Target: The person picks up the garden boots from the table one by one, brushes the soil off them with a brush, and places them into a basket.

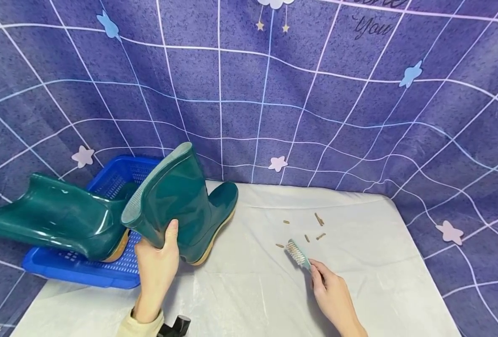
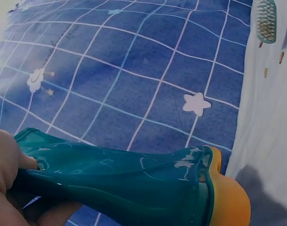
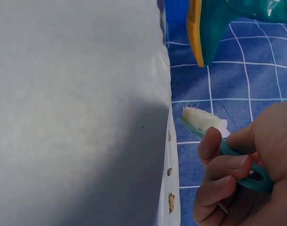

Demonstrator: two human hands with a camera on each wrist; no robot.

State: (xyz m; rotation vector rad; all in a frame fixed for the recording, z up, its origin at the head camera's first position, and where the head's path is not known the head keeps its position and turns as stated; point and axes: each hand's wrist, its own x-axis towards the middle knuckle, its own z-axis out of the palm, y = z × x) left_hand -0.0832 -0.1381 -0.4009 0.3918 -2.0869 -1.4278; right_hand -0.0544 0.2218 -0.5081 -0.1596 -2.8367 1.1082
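My left hand (image 1: 158,262) grips the shaft of a green rubber boot (image 1: 179,201), thumb on the outside. The boot tilts, its opening to the upper left and its toe to the right, with a yellow sole (image 2: 230,202) showing in the left wrist view. In my right hand (image 1: 332,292) is a scrub brush (image 1: 297,254) with a teal handle and pale bristles. My fingers curl around its looped handle (image 3: 257,184). Several small brown pieces (image 1: 319,219) lie on the white cloth around the brush head. Brush and boot are well apart.
A second green boot (image 1: 63,217) lies on its side across a blue plastic basket (image 1: 80,276) at the left. White cloth (image 1: 240,299) covers the table. Behind it hangs a purple-blue curtain (image 1: 240,117) with a grid pattern. A black object (image 1: 179,325) sits by my left wrist.
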